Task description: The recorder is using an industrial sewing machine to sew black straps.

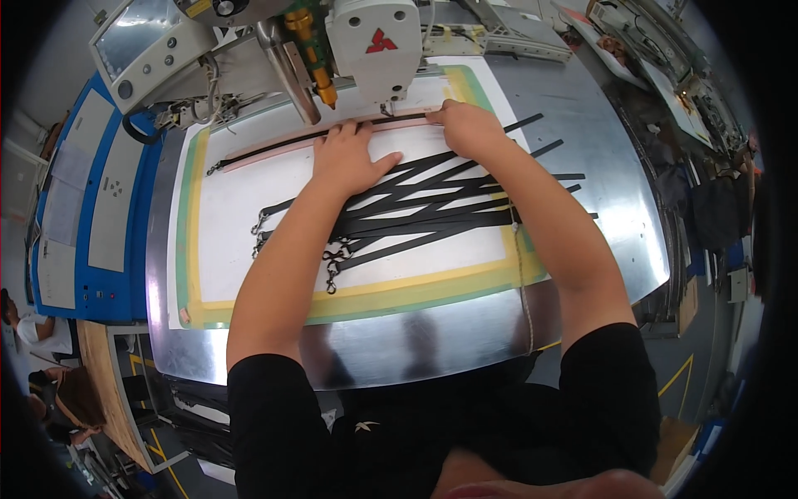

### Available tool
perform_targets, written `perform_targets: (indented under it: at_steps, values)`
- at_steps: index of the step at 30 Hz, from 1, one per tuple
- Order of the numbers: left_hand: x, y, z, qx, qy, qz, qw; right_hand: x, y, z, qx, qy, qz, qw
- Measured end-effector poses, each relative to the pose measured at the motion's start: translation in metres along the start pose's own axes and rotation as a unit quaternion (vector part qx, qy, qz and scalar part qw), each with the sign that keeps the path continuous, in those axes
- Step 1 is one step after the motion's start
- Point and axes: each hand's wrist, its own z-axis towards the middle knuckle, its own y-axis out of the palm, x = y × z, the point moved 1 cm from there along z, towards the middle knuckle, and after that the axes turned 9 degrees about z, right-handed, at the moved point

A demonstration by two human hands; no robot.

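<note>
A black strap (274, 147) with a metal snap hook (213, 168) at its left end lies along a long pink strip (406, 123), below the needle area of a white sewing machine head (374, 50). My left hand (347, 160) rests on strap and strip near their middle, fingers spread, thumb out to the right. At the right end my right hand (470, 131) pinches the strap against the pink strip; the fingertips partly hide it. Nearer to me, several loose black straps (399, 224) lie crossed in a pile, their snap hooks (332, 276) at the left. My forearms cover parts of them.
A white sheet (229, 258) edged with yellow and green tape covers the metal table (399, 353). A brass-coloured tool (322, 83) and metal tube (287, 75) hang beside the machine head. At left stand a control screen (137, 37) and blue cabinet (91, 200); people sit beyond.
</note>
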Motion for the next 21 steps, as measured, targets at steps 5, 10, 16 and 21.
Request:
perform_targets:
  at_steps: [5, 10, 16, 21]
  values:
    - [0.009, -0.001, 0.003, -0.005, -0.007, 0.019, 1.0, 0.016, -0.002, -0.003, 0.013, -0.015, -0.003, 1.0]
    - [0.024, -0.002, 0.011, -0.012, -0.003, 0.02, 1.0, 0.011, -0.004, -0.001, 0.004, -0.023, -0.007, 1.0]
    - [0.049, -0.001, 0.018, -0.005, -0.001, 0.024, 1.0, 0.016, 0.0, 0.0, 0.001, -0.034, 0.011, 0.999]
    - [0.062, -0.002, 0.019, 0.006, -0.02, 0.031, 0.999, 0.028, 0.012, -0.007, 0.082, -0.085, 0.069, 0.991]
